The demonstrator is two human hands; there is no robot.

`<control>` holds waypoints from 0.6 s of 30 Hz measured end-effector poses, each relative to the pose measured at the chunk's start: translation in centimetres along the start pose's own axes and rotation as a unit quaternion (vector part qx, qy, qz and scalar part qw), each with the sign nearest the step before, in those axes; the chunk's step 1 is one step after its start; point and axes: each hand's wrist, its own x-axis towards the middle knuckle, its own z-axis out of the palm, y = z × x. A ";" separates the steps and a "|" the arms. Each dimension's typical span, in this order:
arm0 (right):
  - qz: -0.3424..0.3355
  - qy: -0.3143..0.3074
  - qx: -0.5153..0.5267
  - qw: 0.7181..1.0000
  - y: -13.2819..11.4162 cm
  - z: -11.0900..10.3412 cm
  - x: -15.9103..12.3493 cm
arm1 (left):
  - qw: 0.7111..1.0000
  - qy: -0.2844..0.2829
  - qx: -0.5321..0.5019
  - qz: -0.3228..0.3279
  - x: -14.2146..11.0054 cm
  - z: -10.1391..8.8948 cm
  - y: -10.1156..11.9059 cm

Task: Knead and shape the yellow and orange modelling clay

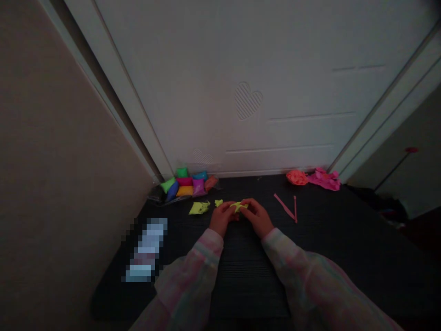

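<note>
Both bare hands met near the middle of a black table w/ fine grain lines (251, 271), working on a small soft yellow piece of modelling material (238, 207) held btwn the fingertips, just above or on the tabletop (exact contact can't be told). L hand (221, 219): fingers curled, thumb & forefinger nearly closed on the piece's left end. R hand (257, 218): likewise bent inward, thumb & forefinger pinching its right end; the lower fingers of both were partly hidden. Pale striped long sleeves (294, 257) covered both forearms to the wrist. Just beside the L hand lay a small loose yellow lump (218, 202), and left of that a crumpled yellow packet w/ dark marks (199, 208). At the back left, a cluster of small pillow-shaped packets in assorted colours (185, 190) (green, blue, red, orange, purple etc.) sat in & around clear plastic. Right of the R hand, two slim pink tools (285, 208) formed a rough V, meeting or nearly so at the near end. Farther back, a round ruffled orange piece (296, 177) lay next to a flat, irregular bright-pink piece (324, 179), both close to a white panel w/ embossed striped hearts (206, 92). Front left: a pale, elongated item (146, 250), pixelated, ID unclear
</note>
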 end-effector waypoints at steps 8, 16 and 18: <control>0.018 0.060 0.032 0.998 0.6 0.1 0.6 | 0.997 -0.039 0.071 0.008 -0.5 0.3 0.4; 0.059 0.047 0.098 0.992 0.9 0.3 0.8 | 0.989 -0.080 0.123 0.034 -0.3 -0.2 0.5; 0.064 0.036 0.108 0.991 1.1 0.3 0.8 | 0.987 -0.072 0.138 0.041 -0.6 -0.1 0.7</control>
